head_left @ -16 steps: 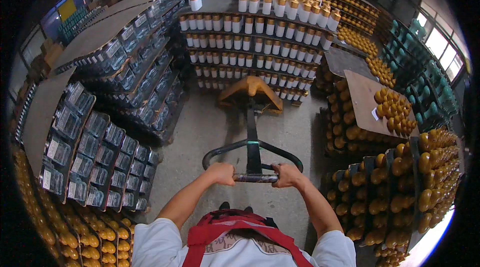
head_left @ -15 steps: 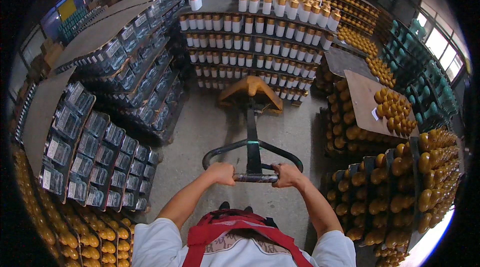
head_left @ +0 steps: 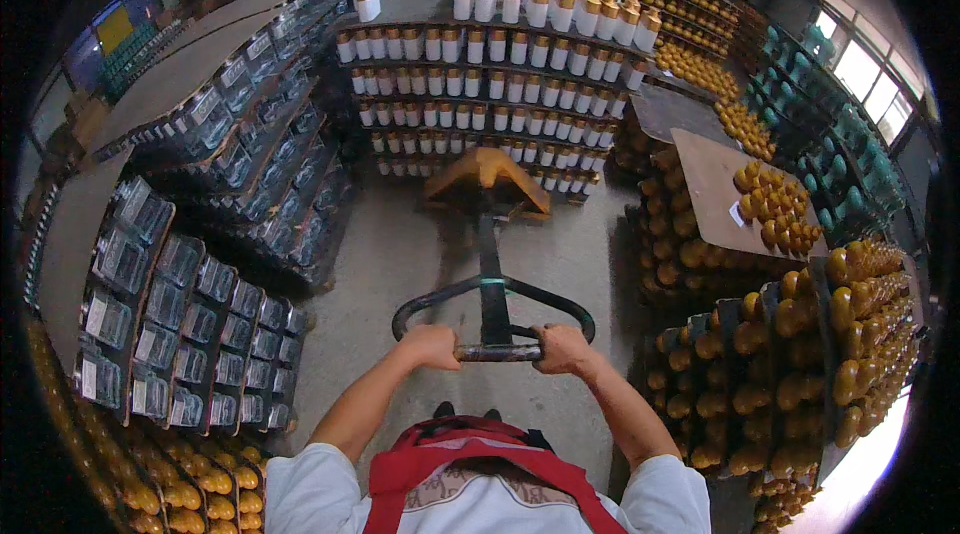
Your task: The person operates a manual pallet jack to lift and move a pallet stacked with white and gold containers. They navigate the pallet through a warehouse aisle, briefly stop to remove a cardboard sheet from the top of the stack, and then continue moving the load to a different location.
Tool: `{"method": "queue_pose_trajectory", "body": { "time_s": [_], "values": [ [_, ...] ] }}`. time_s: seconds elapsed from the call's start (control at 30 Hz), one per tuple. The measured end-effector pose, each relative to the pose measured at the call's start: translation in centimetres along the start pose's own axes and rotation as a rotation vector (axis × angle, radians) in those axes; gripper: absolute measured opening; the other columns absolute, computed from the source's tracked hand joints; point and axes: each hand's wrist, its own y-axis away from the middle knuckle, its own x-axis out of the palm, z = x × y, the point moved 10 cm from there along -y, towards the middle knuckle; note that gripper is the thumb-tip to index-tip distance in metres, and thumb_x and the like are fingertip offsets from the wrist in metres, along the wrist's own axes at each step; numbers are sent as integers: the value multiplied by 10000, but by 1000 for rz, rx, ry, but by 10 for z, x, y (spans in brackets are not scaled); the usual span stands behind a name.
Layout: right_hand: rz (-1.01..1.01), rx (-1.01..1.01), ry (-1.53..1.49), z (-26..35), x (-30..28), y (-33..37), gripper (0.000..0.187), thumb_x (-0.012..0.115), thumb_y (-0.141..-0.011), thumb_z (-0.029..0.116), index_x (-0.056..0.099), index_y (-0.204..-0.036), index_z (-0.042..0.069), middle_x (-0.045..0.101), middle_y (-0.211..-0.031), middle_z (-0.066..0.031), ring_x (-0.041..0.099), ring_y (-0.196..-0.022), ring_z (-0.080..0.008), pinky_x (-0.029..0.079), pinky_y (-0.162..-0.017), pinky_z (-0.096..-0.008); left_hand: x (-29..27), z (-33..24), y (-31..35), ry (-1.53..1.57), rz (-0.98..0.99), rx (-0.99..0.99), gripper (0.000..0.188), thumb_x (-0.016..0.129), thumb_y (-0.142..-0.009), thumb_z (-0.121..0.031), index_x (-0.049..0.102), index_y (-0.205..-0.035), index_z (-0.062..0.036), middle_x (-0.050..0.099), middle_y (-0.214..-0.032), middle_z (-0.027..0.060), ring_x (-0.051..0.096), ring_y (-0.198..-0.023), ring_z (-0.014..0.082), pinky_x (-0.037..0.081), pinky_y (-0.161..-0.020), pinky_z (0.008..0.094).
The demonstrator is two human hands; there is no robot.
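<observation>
Both my hands grip the crossbar (head_left: pixel 500 354) of a pallet jack's black loop-shaped handle (head_left: pixel 494 284). My left hand (head_left: pixel 430 346) is closed round its left end, and my right hand (head_left: pixel 563 348) is closed at the right end beside a small lever. From the handle a dark shaft runs ahead to the pallet jack's yellow body (head_left: pixel 487 174). That body stands low against a tiered stack of white bottles (head_left: pixel 490 84) with gold tops. Its forks are hidden by the stack.
At left stand tiered stacks of clear glass containers (head_left: pixel 200 319), with amber glassware (head_left: pixel 190 494) nearer. Amber glass stacks (head_left: pixel 760 364) line the right, one topped by a brown board (head_left: pixel 715 194). Teal glassware (head_left: pixel 830 174) stands farther right. Concrete floor (head_left: pixel 380 264) runs between the stacks.
The stacks and the pallet jack have shifted slightly left in view. My hands, still closed on the crossbar, have moved slightly left in view with it.
</observation>
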Motion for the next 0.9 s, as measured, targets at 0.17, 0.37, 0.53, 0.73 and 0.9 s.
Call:
{"method": "queue_pose_trajectory", "body": {
  "time_s": [0.17, 0.37, 0.53, 0.73, 0.9],
  "values": [
    [-23, 50, 11, 8, -9, -1, 459, 634, -620, 275, 594, -1007, 31, 622, -883, -205, 607, -839, -367, 489, -735, -453, 14, 21, -15, 28, 1, -18, 427, 658, -602, -432, 665, -784, -46, 642, -773, 189, 629, -735, 348, 502, -663, 446],
    [-42, 30, 26, 4, -6, -6, 412, 637, -628, 277, 603, -957, 31, 627, -880, -197, 616, -832, -366, 491, -733, -457, -2, 9, -8, -7, 8, 26, 422, 645, -611, -382, 675, -818, -16, 642, -822, 206, 627, -762, 361, 507, -697, 431],
    [-23, 55, 31, 8, -10, -5, 434, 624, -643, 295, 600, -991, 38, 632, -854, -208, 616, -822, -369, 491, -728, -448, -5, 10, -5, 19, 7, 31, 411, 648, -609, -373, 677, -816, -19, 643, -819, 205, 627, -771, 363, 505, -703, 432],
    [19, 87, 13, 9, -9, -4, 399, 632, -644, 286, 601, -941, 22, 632, -900, -203, 618, -855, -371, 486, -757, -460, 6, 20, -8, 34, 37, -38, 405, 647, -605, -356, 682, -842, -30, 645, -849, 212, 629, -784, 362, 503, -714, 433],
    [6, 80, 17, 8, -6, -5, 390, 623, -657, 297, 606, -932, 22, 635, -889, -204, 620, -847, -370, 488, -754, -457, 5, 20, -7, 40, 36, -36, 421, 647, -603, -355, 676, -851, -16, 643, -870, 221, 631, -801, 361, 505, -720, 425]
  ]
}}
